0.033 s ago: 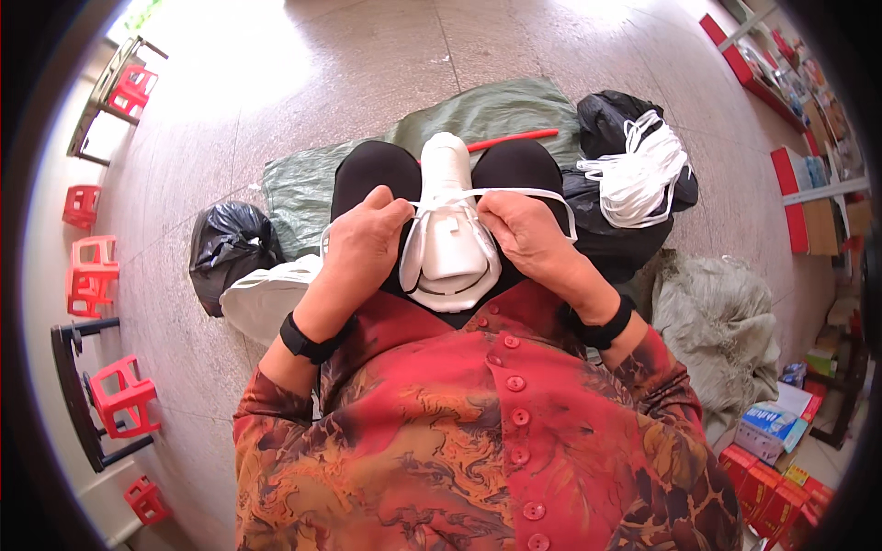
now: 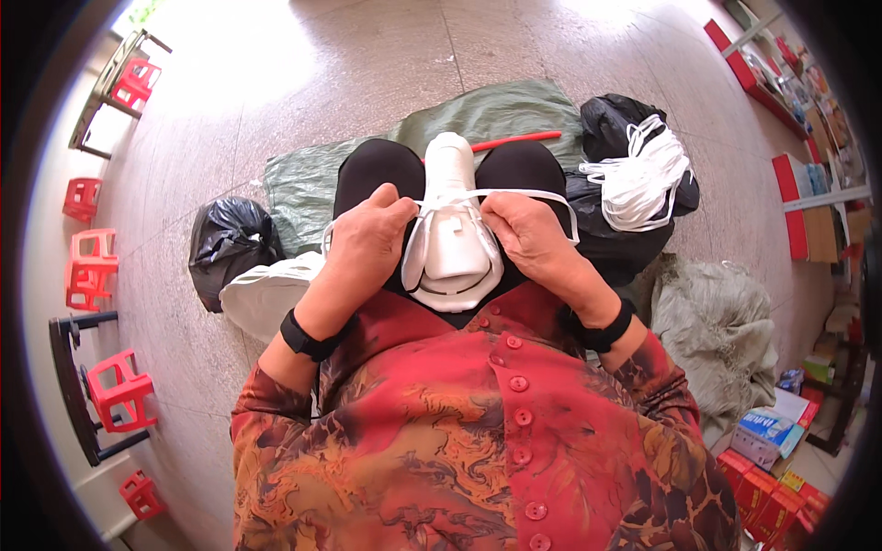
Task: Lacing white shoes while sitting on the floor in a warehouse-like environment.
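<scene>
A white shoe rests between my black-trousered knees, its toe pointing away from me and its heel near my body. White shoelaces run out to both sides from the top of the shoe. My left hand is closed on one lace end left of the shoe opening. On the other side, my right hand pinches the other lace, whose loose end curves over and hangs beside the wrist. The laces are drawn nearly straight between my hands; the fingertips are partly hidden by the curled fingers.
A green woven sheet lies under my knees, with a red stick on it. White laces are bundled on black bags at right. Left sit another black bag and white shoe pieces. A woven sack lies right.
</scene>
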Motion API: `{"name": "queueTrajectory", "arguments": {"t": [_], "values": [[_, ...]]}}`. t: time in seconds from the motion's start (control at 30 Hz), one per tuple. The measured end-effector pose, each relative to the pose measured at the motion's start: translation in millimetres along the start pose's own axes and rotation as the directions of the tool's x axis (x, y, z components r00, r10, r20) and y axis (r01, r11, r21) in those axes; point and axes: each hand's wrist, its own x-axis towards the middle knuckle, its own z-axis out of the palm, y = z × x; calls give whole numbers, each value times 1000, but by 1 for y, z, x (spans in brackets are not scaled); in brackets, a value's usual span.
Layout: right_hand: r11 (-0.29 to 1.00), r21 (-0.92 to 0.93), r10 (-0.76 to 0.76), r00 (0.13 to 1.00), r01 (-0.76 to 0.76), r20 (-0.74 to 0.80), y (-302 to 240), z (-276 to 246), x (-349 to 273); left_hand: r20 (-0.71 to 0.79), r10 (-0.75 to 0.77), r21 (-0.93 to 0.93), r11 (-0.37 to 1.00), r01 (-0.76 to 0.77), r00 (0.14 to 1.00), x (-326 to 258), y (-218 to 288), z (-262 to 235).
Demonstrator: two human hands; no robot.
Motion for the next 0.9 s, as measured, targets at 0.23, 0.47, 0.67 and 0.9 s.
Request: {"name": "queueTrajectory", "arguments": {"t": [0.23, 0.47, 0.67, 0.9], "values": [[1000, -9, -3, 1000, 4, 11, 0, 0, 1, -24, 102, 89, 991, -99, 994, 2, 6, 4], [999, -31, -19, 1000, 19, -15, 0, 1, 1, 2, -48, -180, 982, 48, 999, 0, 3, 14], [969, -243, -3, 991, -30, -133, -27, 16, -17, -94, -249, -265, 940, 216, 964, -18, 28, 18], [940, -340, -48, 986, -10, -162, -11, 19, -22, -158, -123, -140, 985, 101, 980, -15, 17, 30]]}}
